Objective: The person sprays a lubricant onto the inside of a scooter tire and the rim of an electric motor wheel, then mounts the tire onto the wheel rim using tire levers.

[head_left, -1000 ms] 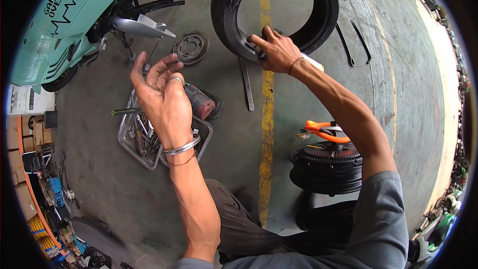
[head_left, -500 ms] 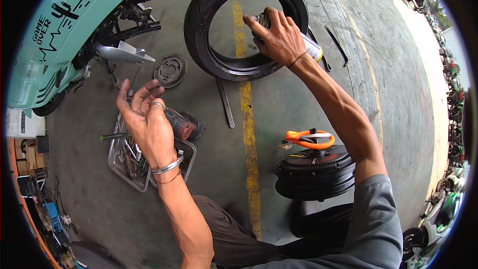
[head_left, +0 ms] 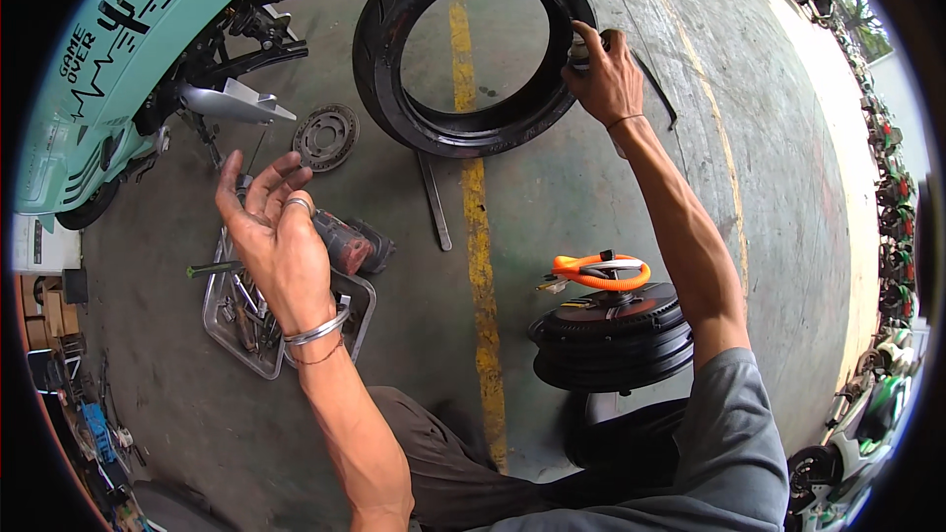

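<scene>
A black tyre (head_left: 379, 69) lies on the floor ahead of me, its inner bead dark and shiny. My right hand (head_left: 613, 87) is at its right side with fingers closed round a spray can (head_left: 579, 49), which the hand and wrist mostly hide. Over an open tool tray (head_left: 368, 320) hangs my left hand (head_left: 286, 246), palm up and holding nothing, its fingers apart. Beside that hand a red and black cordless power tool (head_left: 345, 242) rests by the tray, partly covered.
A hub motor wheel (head_left: 611, 345) with an orange cable loop (head_left: 626, 282) stands near right. A brake disc (head_left: 325, 138) and a flat metal bar (head_left: 435, 205) lie left of and below the tyre. A teal scooter body (head_left: 89, 138) fills the upper left; a dark bar (head_left: 661, 91) lies right.
My right hand has moved right with the spray can, from over the tyre's opening to its right rim. The whole view has shifted slightly; my left hand keeps its pose.
</scene>
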### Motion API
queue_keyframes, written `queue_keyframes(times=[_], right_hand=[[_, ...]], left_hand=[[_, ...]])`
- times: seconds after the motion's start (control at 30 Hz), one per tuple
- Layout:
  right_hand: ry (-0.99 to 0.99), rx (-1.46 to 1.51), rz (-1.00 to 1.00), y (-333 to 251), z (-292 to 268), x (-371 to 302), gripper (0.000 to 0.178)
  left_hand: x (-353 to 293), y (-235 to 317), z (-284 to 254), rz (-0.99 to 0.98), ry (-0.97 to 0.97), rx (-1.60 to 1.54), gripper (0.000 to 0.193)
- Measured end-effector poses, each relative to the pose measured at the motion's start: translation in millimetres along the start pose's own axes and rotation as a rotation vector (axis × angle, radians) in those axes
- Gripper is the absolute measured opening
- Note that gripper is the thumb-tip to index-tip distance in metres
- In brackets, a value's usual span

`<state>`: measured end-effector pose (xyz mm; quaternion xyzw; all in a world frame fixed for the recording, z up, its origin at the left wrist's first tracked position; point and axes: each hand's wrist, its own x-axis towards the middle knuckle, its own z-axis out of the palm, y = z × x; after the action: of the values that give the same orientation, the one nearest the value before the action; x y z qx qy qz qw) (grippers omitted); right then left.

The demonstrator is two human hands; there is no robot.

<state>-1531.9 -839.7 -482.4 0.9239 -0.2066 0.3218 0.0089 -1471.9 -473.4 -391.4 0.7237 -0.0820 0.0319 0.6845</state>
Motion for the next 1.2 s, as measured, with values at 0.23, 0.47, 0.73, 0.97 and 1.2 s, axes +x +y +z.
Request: queue_keyframes(times=[0.23,0.47,0.73,0.97,1.2], right_hand=[[-0.092,-0.059,0.153,20.2,14.8,5.4,0.055],[-0.640,0.100,0.084,-21.9,36.1,-97.3,0.065],[-0.293,0.896,0.060,-114.8,-22.1,-22.2,0.065],[-0.401,0.369,-0.184,-100.1,-0.6,-41.5,0.063],[-0.629,0.031,-0.157,-66.3,38.3,-89.7,0.059]], left_hand=[[-0.7,3.6,1.9,0.005,-0.002,-0.005,0.061],[0.6,2.5,1.1,0.001,0.004,-0.023,0.060],[-1.5,9.4,-4.9,-0.005,-0.026,-0.036,0.059],[-2.8,22.7,-26.1,0.074,0.049,-0.095,0.058],[-7.7,28.4,-35.0,0.062,0.030,-0.091,0.058]])
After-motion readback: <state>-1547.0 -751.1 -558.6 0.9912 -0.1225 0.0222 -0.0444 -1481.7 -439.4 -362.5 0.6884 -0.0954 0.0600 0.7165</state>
